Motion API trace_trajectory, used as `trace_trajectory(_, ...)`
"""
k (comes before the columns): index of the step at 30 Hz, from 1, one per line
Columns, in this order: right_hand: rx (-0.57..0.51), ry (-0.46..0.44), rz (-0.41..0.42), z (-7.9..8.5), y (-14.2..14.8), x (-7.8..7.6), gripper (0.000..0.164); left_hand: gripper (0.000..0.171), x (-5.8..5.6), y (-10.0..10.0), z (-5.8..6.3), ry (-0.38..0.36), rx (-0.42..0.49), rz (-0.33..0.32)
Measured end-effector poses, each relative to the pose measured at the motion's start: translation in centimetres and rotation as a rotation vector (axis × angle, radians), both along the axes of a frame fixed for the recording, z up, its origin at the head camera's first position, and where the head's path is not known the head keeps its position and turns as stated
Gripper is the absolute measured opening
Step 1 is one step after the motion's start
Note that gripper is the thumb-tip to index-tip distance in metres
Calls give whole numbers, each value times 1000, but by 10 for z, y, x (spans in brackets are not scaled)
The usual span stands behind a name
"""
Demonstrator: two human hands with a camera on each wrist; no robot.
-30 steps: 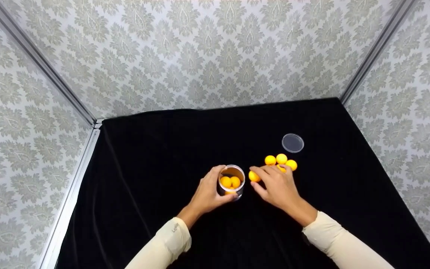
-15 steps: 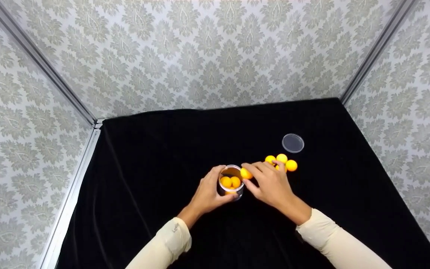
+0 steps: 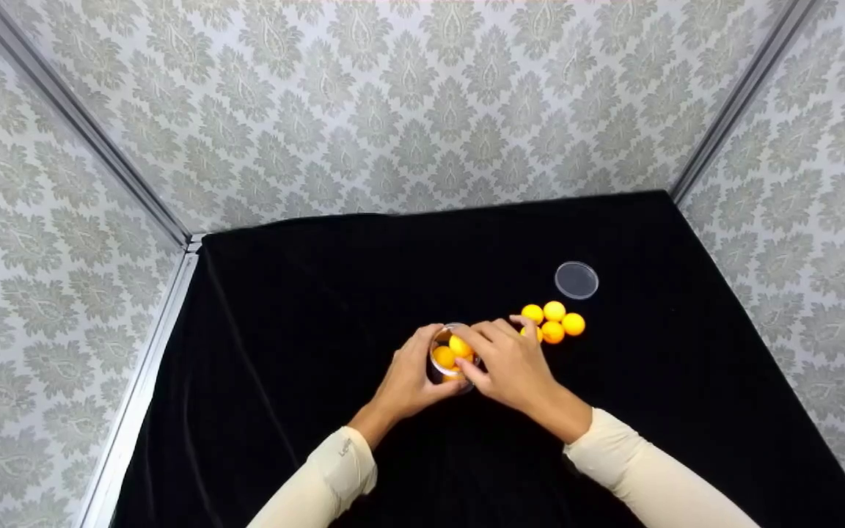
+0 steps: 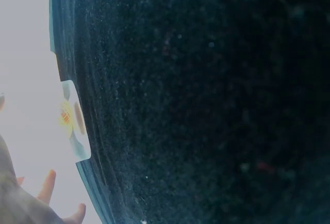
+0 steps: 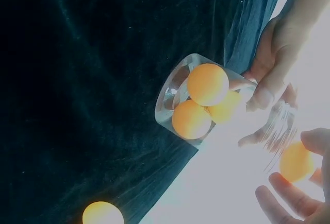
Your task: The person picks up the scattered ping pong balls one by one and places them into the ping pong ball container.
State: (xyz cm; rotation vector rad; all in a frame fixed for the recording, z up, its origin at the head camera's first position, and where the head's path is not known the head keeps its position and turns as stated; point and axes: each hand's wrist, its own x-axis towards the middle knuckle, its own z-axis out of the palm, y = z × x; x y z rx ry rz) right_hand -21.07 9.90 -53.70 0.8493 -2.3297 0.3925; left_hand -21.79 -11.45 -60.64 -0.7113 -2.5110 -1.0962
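Observation:
My left hand (image 3: 406, 381) grips a clear cylindrical jar (image 5: 166, 100), thumb on the near side and fingers on the far side. Its mouth faces up in the head view. Inside lie orange ping-pong balls, one of them in plain sight (image 5: 207, 85) through the wall in the right wrist view. Over the mouth, my right hand (image 3: 514, 367) pinches another orange ping-pong ball (image 5: 296, 161) between thumb and fingers. In the head view this ball (image 3: 459, 345) overlaps the jar's opening, and the right hand hides part of the rim.
Several orange ping-pong balls (image 3: 554, 332) cluster on the black cloth (image 3: 334, 286) right of the jar; a right finger overlaps one. Behind them lies a clear round lid (image 3: 576, 280). Patterned walls with metal edging (image 3: 133, 381) surround the table.
My right hand has carried the pinched ball leftward from beside the cluster to over the jar's mouth, uncovering more of the cluster. The left hand and jar stay in place.

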Motion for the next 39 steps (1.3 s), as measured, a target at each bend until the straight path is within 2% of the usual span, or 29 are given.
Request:
trace_trajectory(18,24,-35,-18,-3,5,0,47,87,0,2,1,-24,27,-8)
trace_trajectory(25,34,-80,-22,-1,6,0,49,90,0,2,0,6,20,-13)
trace_trajectory(39,11,-37,-12,-4,8,-2,46,89,-1,1,-2,46,27,-18)
